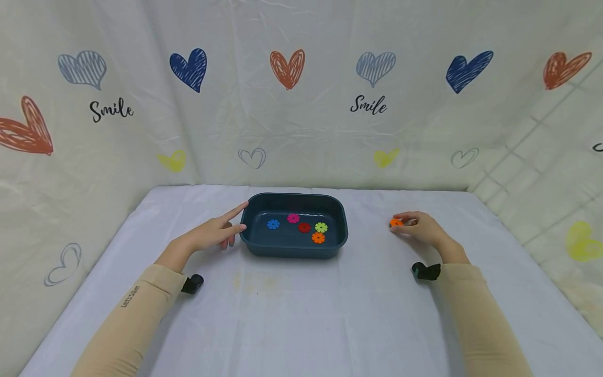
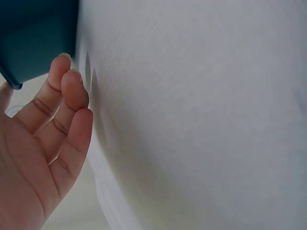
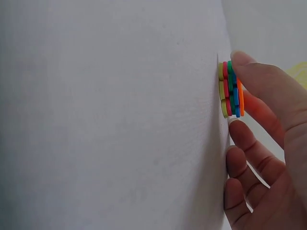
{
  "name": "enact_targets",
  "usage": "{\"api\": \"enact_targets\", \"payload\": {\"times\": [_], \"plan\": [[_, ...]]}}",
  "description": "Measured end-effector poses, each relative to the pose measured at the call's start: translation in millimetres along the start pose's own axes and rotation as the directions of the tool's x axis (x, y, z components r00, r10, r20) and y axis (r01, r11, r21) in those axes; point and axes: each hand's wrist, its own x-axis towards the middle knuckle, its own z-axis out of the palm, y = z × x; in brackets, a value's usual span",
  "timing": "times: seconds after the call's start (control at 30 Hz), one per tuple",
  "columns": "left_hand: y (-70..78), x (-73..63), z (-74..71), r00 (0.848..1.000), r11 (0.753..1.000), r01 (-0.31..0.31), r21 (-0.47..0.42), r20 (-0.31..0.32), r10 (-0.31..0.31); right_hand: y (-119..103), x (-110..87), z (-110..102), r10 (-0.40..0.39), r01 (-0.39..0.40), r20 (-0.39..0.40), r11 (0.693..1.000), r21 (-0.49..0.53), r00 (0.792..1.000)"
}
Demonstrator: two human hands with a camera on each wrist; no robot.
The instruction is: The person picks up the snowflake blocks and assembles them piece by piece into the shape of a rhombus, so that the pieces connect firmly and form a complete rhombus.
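Note:
A dark teal plastic basin (image 1: 292,251) stands at the middle of the table. Inside it lie several flower-shaped plastic discs, among them a blue disc (image 1: 273,224), a pink disc (image 1: 293,218) and an orange disc (image 1: 318,237). My left hand (image 1: 212,233) touches the basin's left side with a straight index finger and the thumb; the other fingers are loosely bent. Away to the right, my right hand (image 1: 421,229) pinches a small stack of flower-shaped discs (image 3: 230,90) between thumb and index finger. Yellow lies at the stack's bottom, orange on top.
A white cloth (image 1: 301,314) covers the table. Behind it hangs a pale curtain (image 1: 320,131) printed with hearts and words. A black wrist camera (image 1: 193,284) sits by the left cuff, another black wrist camera (image 1: 426,271) by the right.

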Motion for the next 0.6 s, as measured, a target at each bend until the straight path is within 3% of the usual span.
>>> {"api": "enact_targets", "payload": {"times": [0.3,0.47,0.6], "plan": [[0.7,0.6,0.5,1.0,1.0,0.002,0.005,0.004,-0.003,-5,-11.2,-11,-0.017,0.018,-0.026,1.0,0.012,1.0],[0.4,0.4,0.2,1.0,1.0,0.011,0.006,0.003,-0.011,-17,-21.5,-18,-0.064,0.068,-0.101,0.997,0.036,0.993],[-0.4,1.2,-0.2,1.0,1.0,0.009,0.01,0.009,-0.009,-29,-24.6,-18,-0.131,0.136,-0.182,0.99,0.02,0.975]]}}
